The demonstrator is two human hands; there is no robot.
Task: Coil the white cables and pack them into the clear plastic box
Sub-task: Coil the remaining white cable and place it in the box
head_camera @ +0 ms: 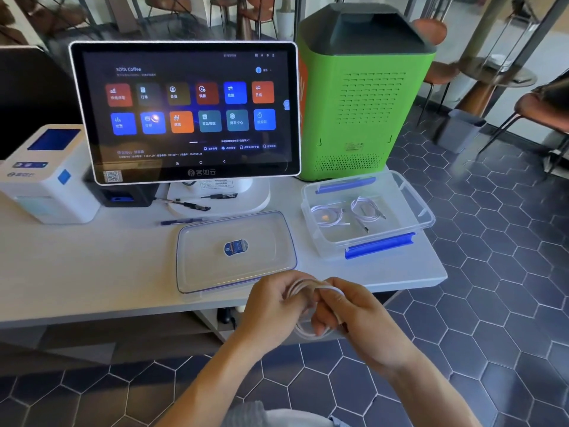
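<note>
A: Where is the white cable (303,329) found?

B: It is held looped in front of the table's near edge, below the lid (215,266). It is gripped by the left hand (274,306), fingers curled round the loops, and pinched by the right hand (341,312). The 2 hands are pressed close together on it.

A: And the clear plastic box (412,204)?

B: It is set open at the right end of the white table (77,266), its blue clips (380,245) folded out. 2 coiled cables (348,214) are seen lying side by side inside.

A: What is placed around it?

B: The lid is laid flat just left of the box, a blue label at its middle. A touchscreen terminal (184,112) is stood behind the lid, a green machine (363,94) behind the box, a white printer (46,174) at far left. Pens (184,221) are scattered near the terminal's base.
</note>
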